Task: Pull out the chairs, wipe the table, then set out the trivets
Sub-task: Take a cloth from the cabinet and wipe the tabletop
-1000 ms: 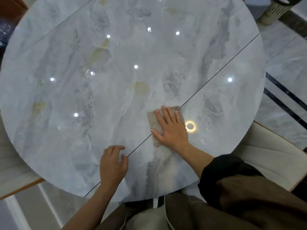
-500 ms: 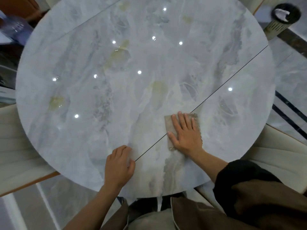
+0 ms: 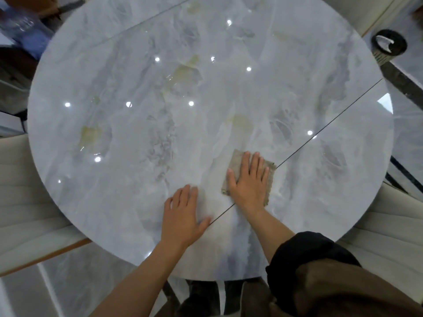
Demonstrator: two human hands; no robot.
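A round grey marble table (image 3: 137, 133) fills the view, with a thin dark seam running diagonally across its right side. My right hand (image 3: 248, 179) lies flat, fingers spread, pressing a beige cloth (image 3: 235, 160) onto the tabletop near the front, just left of the seam. My left hand (image 3: 183, 216) rests flat and empty on the table beside it, close to the front edge. No trivets are in view.
Cream upholstered chairs stand at the left (image 3: 25, 202) and at the right (image 3: 389, 229) of the table, pulled back from it. A dark round bin (image 3: 389, 45) stands on the floor at the far right. A blurred blue object (image 3: 25, 30) sits at the top left.
My right hand has slid the cloth slightly away from me and leftwards along the seam. My left hand has flattened and shifted further onto the table. The head view has risen and shifted, showing more tabletop.
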